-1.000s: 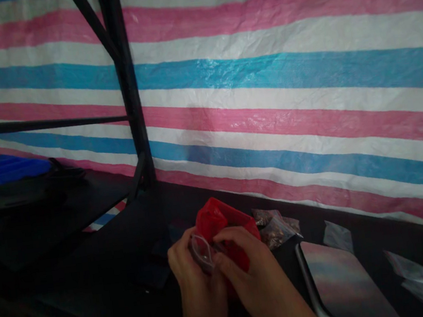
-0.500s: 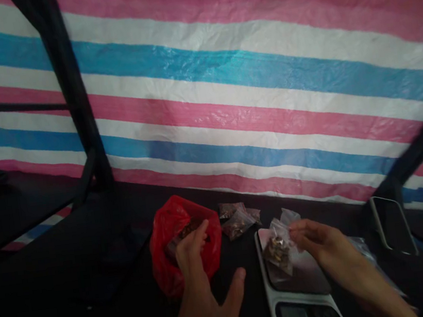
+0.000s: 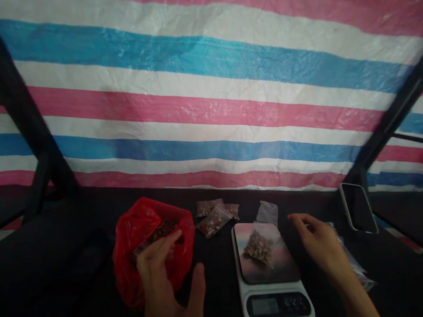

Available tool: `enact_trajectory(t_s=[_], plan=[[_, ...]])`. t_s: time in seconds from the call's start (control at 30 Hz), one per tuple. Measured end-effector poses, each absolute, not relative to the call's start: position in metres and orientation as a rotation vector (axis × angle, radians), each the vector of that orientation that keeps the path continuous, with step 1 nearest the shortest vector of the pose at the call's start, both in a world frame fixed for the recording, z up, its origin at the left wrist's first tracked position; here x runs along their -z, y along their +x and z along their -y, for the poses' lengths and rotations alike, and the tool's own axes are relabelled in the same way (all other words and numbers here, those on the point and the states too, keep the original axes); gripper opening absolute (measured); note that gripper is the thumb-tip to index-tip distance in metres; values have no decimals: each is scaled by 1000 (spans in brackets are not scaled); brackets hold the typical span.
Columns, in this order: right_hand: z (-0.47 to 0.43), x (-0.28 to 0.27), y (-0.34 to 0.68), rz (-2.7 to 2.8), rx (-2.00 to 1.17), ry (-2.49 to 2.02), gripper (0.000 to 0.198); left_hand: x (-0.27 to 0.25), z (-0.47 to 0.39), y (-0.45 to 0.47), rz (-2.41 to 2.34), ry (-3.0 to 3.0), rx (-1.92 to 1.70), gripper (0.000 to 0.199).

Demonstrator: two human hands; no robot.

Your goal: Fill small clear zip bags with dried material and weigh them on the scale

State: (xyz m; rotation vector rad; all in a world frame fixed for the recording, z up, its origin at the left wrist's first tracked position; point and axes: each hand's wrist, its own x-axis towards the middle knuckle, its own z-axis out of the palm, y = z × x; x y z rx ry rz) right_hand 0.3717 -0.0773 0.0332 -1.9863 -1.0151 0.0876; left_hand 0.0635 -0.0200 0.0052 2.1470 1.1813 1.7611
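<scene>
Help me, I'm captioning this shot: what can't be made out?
All in the head view:
Scale's display: any reading is too faint and small.
Red bag: contents partly covered by the left hand.
Plastic bags at right: partly hidden behind the right arm.
Left forearm: cut off by the bottom edge.

R hand (image 3: 319,242) let go of the baggie (image 3: 259,248), it's on the scale (image 3: 267,289) now
0.5s ago R fingers were pinching its top; now they're off to the scale's R. L hand (image 3: 170,299), w/ R 1s ago, is now apart, open by the red bag (image 3: 126,266).
</scene>
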Motion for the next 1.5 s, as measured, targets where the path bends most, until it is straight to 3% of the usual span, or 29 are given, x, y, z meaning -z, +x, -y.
enact_trajectory(t_s=[0.2,0.77,1.0,1.17,1.37,1.5], plan=[[77,-29,372,1043,-105,-1930,53,0,14,57,-1195,2149,-1768,44],[74,-32,352,1330,-200,-1842,28,-4,9,45,-1249,2141,-1709,42],[76,-40,344,1323,-249,-1785,30,-7,10,43,-1202,2185,-1752,40],[74,-66,307,1343,-570,-1501,27,4,18,58,-1131,1997,-1546,30],[60,-77,249,1427,-889,-1277,10,0,21,82,-960,1426,-1083,46],[46,-66,235,1318,-891,-1214,20,-12,17,86,-870,1215,-1126,49]])
